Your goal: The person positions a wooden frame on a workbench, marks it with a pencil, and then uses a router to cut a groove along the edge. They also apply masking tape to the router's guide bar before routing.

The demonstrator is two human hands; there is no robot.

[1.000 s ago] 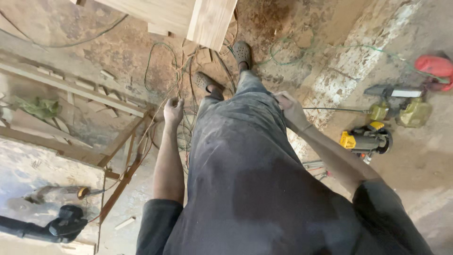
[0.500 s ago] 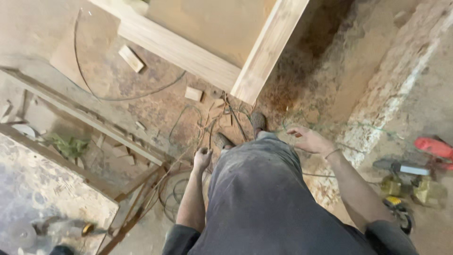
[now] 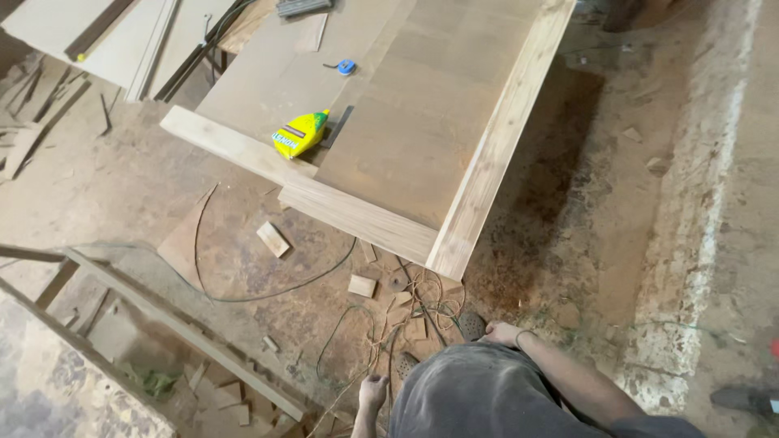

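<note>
The person stands on a dusty workshop floor (image 3: 122,186), looking down past dark grey clothing. The left hand (image 3: 372,392) hangs loose at the side, fingers relaxed and holding nothing, just above a tangle of thin cords (image 3: 381,324) strewn on the floor. The right hand (image 3: 503,333) rests against the hip, empty as far as can be seen, a thin band at its wrist. Ahead lies a large wooden door panel (image 3: 422,113), flat and framed in pale timber; on it sit a yellow glue bottle (image 3: 299,134) and, farther back, a small blue tape measure (image 3: 346,66). Small wood offcuts (image 3: 273,239) lie near the cords
</note>
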